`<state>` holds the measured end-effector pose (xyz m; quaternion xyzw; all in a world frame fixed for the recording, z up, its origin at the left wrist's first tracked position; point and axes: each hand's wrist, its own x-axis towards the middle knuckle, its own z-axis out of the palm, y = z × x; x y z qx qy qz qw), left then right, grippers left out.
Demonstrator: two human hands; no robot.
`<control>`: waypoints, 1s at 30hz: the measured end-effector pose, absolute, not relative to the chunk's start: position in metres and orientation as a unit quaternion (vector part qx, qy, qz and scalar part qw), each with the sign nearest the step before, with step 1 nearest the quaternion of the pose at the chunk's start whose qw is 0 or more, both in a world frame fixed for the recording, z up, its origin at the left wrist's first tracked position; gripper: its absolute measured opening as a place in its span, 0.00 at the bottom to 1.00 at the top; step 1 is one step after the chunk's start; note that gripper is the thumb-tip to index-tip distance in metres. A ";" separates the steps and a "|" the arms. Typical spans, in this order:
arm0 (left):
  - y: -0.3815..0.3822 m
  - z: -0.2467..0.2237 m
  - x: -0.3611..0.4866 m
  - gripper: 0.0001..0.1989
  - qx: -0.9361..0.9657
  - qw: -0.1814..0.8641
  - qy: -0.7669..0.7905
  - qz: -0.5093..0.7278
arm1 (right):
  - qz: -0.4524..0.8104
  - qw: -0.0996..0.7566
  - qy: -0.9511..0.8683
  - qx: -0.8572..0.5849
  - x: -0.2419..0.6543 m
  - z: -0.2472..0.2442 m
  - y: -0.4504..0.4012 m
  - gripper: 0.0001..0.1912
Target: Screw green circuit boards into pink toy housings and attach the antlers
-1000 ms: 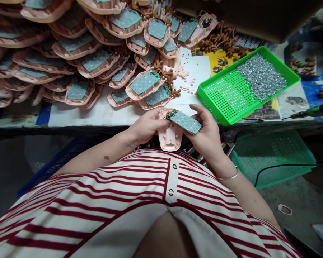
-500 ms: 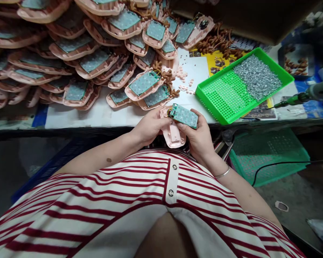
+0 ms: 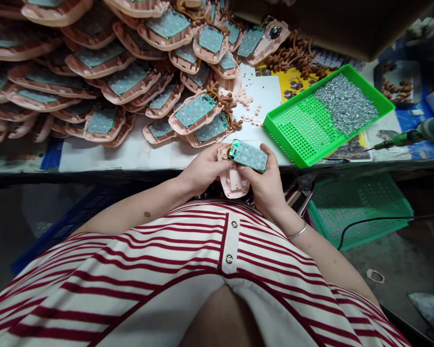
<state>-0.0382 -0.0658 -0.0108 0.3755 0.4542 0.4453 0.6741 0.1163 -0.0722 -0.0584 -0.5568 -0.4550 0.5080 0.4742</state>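
At the table's front edge, my left hand (image 3: 207,169) is closed around a pink plastic shell (image 3: 234,187), its inner side with screw posts facing up. My right hand (image 3: 268,179) grips a green circuit board (image 3: 250,156) by its right end, tilted above the shell. Thin yellow wires (image 3: 228,150) run by the board's left end toward the shell. The fingers under the shell and the board are hidden. Just beyond my hands lie pink shells with boards fitted in them (image 3: 194,113), with brown antler-shaped pieces (image 3: 227,102) at their ends.
Stacked pink shells with boards (image 3: 125,82) fill the left of the table. A green basket (image 3: 296,130) of small metal screws stands at the right, near an electric screwdriver (image 3: 401,139). Small pink parts (image 3: 251,108) lie on white paper. Below is a green crate (image 3: 361,207).
The circuit board and shell have shifted very slightly to the right in my hands. Both hands keep their hold; the view has moved a little.
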 end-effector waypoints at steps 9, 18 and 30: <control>-0.065 -0.011 -0.047 0.15 0.363 0.700 0.413 0.455 | 0.415 0.485 -0.608 -0.472 0.133 -0.057 -0.066 0.46; -0.066 -0.008 -0.052 0.13 0.345 0.725 0.432 0.411 | 0.092 0.470 -0.775 -0.412 0.152 -0.027 -0.068 0.16; -0.066 -0.004 -0.050 0.16 0.325 0.721 0.444 0.421 | -0.109 0.379 -0.892 -0.223 0.156 -0.021 -0.077 0.13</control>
